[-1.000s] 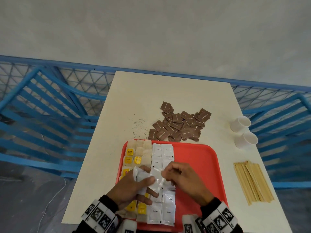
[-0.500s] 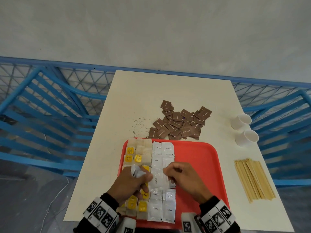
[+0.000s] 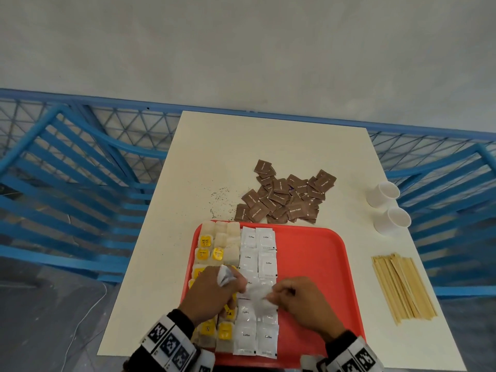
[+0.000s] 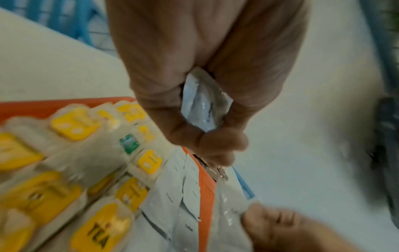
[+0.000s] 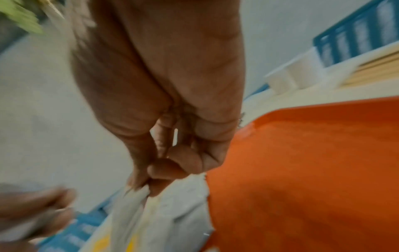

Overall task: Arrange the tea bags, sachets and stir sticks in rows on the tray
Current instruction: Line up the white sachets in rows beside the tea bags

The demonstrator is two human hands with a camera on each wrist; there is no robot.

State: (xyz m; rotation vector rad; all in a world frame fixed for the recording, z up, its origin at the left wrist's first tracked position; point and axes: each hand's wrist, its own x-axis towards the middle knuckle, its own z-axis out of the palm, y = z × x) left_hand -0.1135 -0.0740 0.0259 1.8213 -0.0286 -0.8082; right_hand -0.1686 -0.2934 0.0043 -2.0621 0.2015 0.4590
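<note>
- Compared with half a second before, the left hand [image 3: 212, 294] had drawn back slightly, fingers clamped on a bunch of spare white coffee sachets [image 4: 204, 109].
- The right hand [image 3: 303, 304] had stayed over the red tray [image 3: 316, 264], fingers pinched on one white sachet [image 3: 259, 292] above the coffee rows [image 3: 259, 248].
- Tea bags [image 3: 212, 248] filled the tray's left columns; brown sugar sachets [image 3: 284, 196] and stir sticks [image 3: 402, 288] stayed on the desk [image 3: 214, 157].
- Both wrist views were blurred; hands hid the middle rows.
</note>
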